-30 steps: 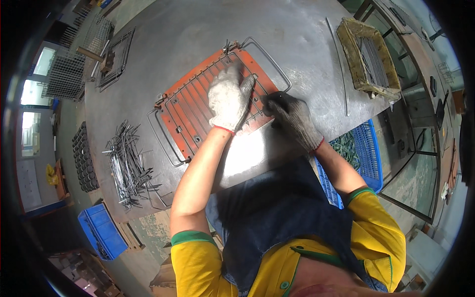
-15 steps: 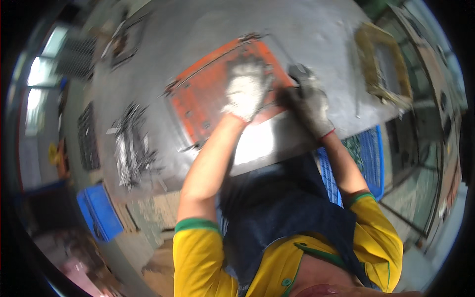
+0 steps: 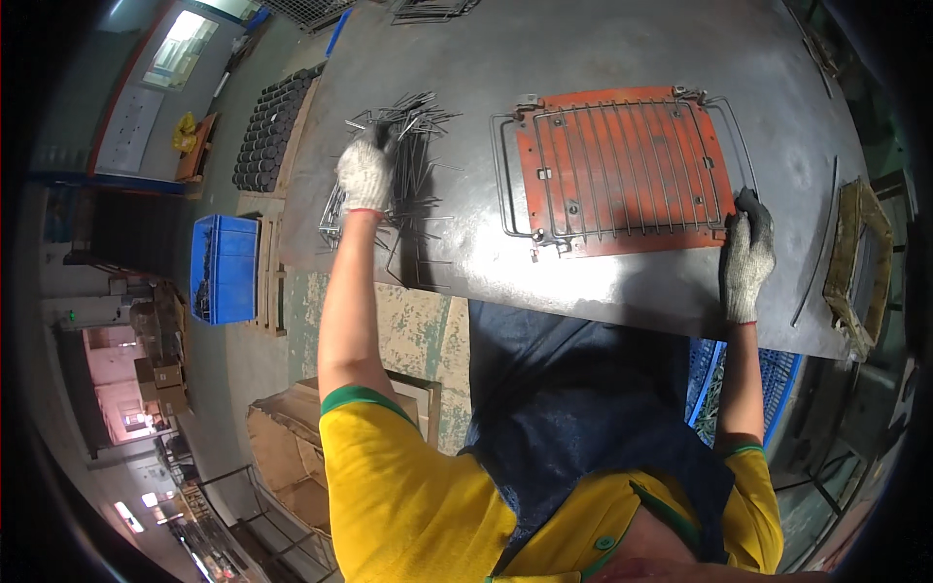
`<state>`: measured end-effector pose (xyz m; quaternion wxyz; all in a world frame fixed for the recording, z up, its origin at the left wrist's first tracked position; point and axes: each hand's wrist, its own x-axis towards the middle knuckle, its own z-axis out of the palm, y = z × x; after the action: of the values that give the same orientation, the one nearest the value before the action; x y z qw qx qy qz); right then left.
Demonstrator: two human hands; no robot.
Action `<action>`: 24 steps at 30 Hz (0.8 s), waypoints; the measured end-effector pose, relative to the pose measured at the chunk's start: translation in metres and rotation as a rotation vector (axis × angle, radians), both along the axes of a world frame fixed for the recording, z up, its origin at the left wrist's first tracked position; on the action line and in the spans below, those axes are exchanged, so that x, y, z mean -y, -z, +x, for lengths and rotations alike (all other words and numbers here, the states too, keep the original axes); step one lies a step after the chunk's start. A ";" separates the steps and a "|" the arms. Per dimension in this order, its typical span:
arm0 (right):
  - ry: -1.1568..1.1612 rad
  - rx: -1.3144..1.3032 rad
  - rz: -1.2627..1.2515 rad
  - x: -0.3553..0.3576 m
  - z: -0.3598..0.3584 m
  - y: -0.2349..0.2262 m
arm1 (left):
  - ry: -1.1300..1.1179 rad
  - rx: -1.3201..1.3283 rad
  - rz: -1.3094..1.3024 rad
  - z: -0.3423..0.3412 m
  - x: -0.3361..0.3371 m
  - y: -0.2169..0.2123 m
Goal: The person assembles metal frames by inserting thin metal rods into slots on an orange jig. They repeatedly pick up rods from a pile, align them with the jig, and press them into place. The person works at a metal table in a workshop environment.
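A red-orange metal fixture plate (image 3: 641, 233) lies on the table, with a grid of thin wire rods (image 3: 622, 165) across it. Bent wire loops extend past both its sides, the left loop (image 3: 502, 175) and the right loop (image 3: 736, 126). My right hand (image 3: 748, 257), in a white glove with dark fingers, closes around the lower end of the right loop at the plate's near right corner. To the left is a heap of bent wire rods (image 3: 413, 185). My gloved left hand (image 3: 366, 175) reaches into it, fingers closed on rods, tips partly hidden.
A yellowish frame (image 3: 844, 277) and a long thin rod (image 3: 821, 238) are at the table's right edge. More wire frames (image 3: 432, 10) lie at the far side. A blue bin (image 3: 219, 291) stands left of the table; a blue basket (image 3: 777, 384) sits below its right front.
My left hand has left the fixture plate and gone left to the rod heap. My right hand has shifted to the right loop. The view has turned, so the plate appears farther right.
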<state>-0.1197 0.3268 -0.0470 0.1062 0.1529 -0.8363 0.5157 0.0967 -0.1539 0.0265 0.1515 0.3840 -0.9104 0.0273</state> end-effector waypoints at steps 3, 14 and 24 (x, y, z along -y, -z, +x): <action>-0.017 -0.026 0.015 0.000 0.002 -0.003 | 0.117 0.301 0.010 0.022 0.026 0.012; 0.053 0.011 -0.265 -0.032 -0.015 -0.027 | 0.073 -0.246 0.071 0.032 0.021 -0.049; -0.727 -0.114 0.228 0.108 0.115 -0.057 | 0.179 -0.826 2.004 -0.047 -0.176 -0.019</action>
<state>-0.0049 0.2186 0.0102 -0.0549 0.4786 -0.7724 0.4139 0.0498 0.0225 0.0451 0.0652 0.2449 -0.4222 -0.8703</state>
